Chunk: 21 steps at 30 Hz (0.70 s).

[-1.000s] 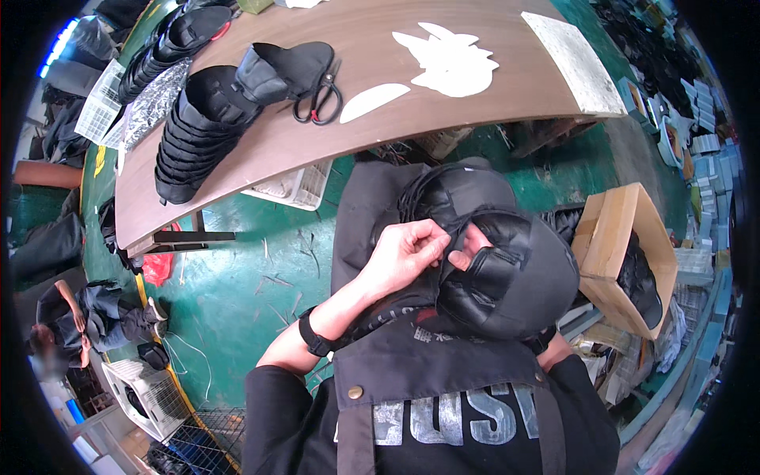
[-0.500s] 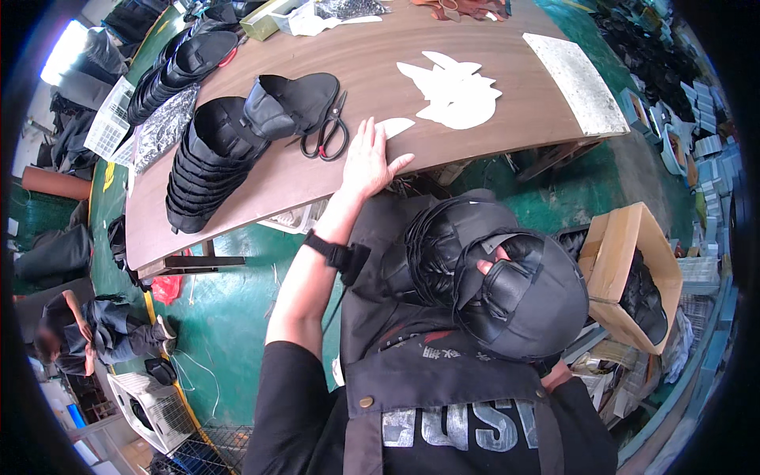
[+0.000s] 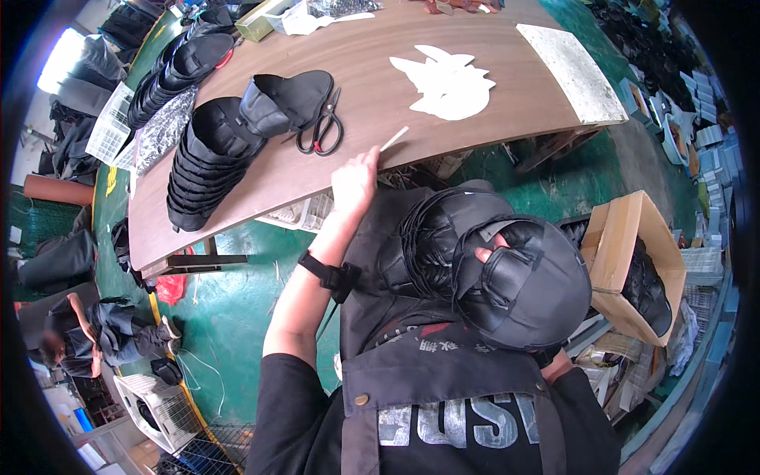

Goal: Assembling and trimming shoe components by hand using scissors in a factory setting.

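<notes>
At the table's near edge, my left hand (image 3: pixel 355 179) pinches a thin white pointed piece (image 3: pixel 393 139), seen nearly edge-on and tilted upward. My right hand (image 3: pixel 484 254) is mostly hidden under a black shoe upper (image 3: pixel 534 297); only fingertips show through its opening, gripping it above my lap. Against my apron lies a bundle of similar black uppers (image 3: pixel 431 245). Several white cut pieces (image 3: pixel 451 89) lie in a loose pile on the table (image 3: pixel 364 55), beyond my left hand. Black-handled scissors (image 3: pixel 326 138) rest to that hand's left, beside a long nested row of black uppers (image 3: pixel 210 170).
Another row of black uppers (image 3: pixel 178 71) stands at the far left. A pale board (image 3: pixel 570 75) covers the table's right end. On my right is an open cardboard box (image 3: pixel 613 245) with black pieces inside. A person (image 3: pixel 103 332) sits at the lower left.
My left hand, flat over a white piece on the table before, has closed on it, lifted it and drawn it slightly toward me. My right hand and the black upper stay nearly still.
</notes>
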Tool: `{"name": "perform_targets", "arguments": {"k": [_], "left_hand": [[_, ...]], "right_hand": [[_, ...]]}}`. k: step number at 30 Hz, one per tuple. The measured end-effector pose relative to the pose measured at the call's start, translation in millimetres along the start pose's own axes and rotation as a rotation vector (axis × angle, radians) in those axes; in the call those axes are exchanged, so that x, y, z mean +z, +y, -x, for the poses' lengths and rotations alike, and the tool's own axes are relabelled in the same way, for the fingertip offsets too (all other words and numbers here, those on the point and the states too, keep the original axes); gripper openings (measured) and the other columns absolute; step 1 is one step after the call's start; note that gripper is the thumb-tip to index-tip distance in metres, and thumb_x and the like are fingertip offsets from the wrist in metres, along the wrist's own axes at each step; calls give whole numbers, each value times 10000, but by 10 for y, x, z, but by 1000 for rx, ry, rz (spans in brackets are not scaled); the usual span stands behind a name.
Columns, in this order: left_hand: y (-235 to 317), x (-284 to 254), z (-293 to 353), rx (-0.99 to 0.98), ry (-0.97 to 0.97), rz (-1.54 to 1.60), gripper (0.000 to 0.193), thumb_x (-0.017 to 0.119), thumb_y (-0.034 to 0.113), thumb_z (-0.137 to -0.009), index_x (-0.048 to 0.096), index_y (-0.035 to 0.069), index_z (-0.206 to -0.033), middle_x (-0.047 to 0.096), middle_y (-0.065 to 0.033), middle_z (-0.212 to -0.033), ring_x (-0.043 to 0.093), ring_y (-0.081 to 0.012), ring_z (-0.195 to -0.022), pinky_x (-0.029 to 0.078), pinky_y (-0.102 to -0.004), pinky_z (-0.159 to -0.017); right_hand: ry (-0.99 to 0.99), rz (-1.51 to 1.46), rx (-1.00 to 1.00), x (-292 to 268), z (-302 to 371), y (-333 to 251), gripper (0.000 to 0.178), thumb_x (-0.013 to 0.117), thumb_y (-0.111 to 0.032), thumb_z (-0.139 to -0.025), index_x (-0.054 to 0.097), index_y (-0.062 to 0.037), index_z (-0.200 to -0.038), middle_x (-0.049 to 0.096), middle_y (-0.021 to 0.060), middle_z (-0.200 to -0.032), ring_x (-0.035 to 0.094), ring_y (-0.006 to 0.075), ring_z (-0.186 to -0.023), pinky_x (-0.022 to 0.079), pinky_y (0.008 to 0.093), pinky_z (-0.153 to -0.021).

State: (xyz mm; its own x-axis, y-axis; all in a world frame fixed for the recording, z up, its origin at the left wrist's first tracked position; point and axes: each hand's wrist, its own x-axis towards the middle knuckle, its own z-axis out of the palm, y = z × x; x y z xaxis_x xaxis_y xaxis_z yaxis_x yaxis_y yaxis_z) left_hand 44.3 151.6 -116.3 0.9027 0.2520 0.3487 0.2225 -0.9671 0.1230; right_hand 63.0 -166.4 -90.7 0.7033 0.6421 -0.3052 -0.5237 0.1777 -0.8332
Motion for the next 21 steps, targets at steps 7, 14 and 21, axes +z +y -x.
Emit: {"name": "perform_targets", "arguments": {"k": [7, 14, 21], "left_hand": [[-328, -116, -445, -41, 235, 105, 31, 545, 95, -771, 576, 101, -774, 615, -73, -721, 609, -283, -729, 469, -404, -632], [-159, 195, -527, 97, 201, -93, 37, 557, 107, -743, 546, 91, -776, 597, -81, -743, 557, -249, -775, 460, -377, -649], [52, 229, -484, 65, -32, -293, 113, 557, 114, -786, 638, 54, -836, 653, -96, -819, 606, -239, -850, 509, -355, -672]], "right_hand": [[-1, 15, -9, 13, 76, -15, 341, 616, -258, -920, 527, -37, -1164, 636, 80, -1002, 632, 215, -893, 521, 348, -745], [14, 25, -3, -1, 135, -12, 337, 616, -257, -919, 530, -37, -1160, 637, 78, -996, 632, 212, -889, 520, 346, -742], [48, 20, 1, -59, 287, -7, 333, 616, -257, -919, 532, -37, -1156, 638, 76, -991, 632, 210, -886, 520, 344, -740]]}}
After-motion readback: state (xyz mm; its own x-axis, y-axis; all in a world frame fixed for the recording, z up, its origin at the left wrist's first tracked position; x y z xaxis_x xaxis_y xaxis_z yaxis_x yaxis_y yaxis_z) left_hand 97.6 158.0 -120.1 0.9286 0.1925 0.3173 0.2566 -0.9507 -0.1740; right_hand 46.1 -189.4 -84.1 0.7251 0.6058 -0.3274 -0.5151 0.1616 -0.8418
